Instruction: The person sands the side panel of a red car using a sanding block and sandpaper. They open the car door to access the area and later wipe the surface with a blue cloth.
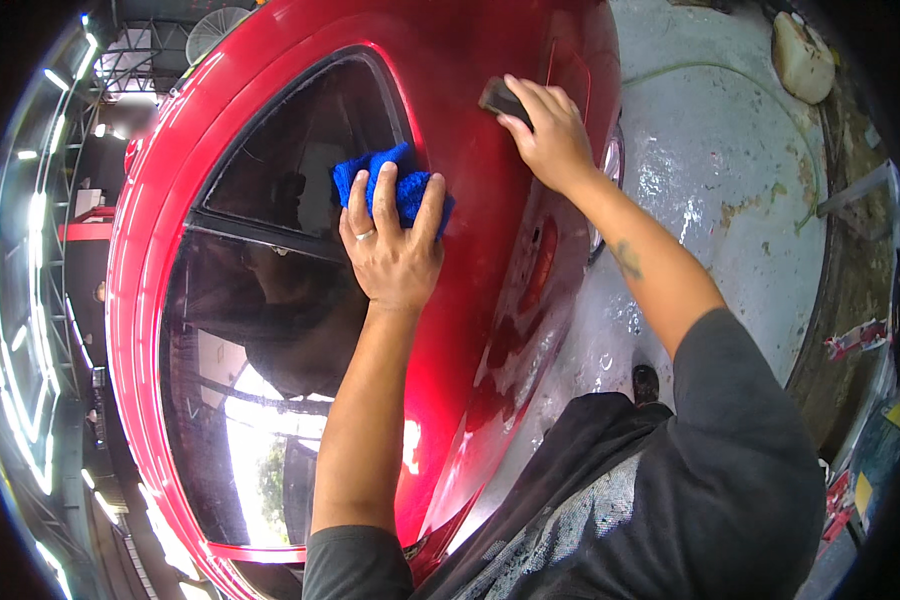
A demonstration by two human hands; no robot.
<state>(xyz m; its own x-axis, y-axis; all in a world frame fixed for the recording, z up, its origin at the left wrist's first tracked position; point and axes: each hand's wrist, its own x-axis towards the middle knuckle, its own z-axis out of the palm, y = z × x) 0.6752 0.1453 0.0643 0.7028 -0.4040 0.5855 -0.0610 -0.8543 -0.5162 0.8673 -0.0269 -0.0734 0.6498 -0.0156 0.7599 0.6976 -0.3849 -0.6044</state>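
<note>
A red car (470,250) fills the middle of the view, its side toward me. My left hand (395,245) presses a bunched blue cloth (355,172) against the car where the dark rear side window (290,150) meets the red body. Its fingers are bent over the cloth, and a ring shows on one of them. Farther right and higher, my right hand (552,135) grips a small dark block-shaped pad (503,100) at the red rear panel. The pad's underside is hidden, so I cannot tell how firmly it touches the paint.
A door handle (542,262) sits on the red side below my right hand. Wet grey floor (690,210) lies to the right, crossed by a pale hose (740,72). A whitish plastic container (803,58) stands at the far right. Bright strip lights (38,220) line the left.
</note>
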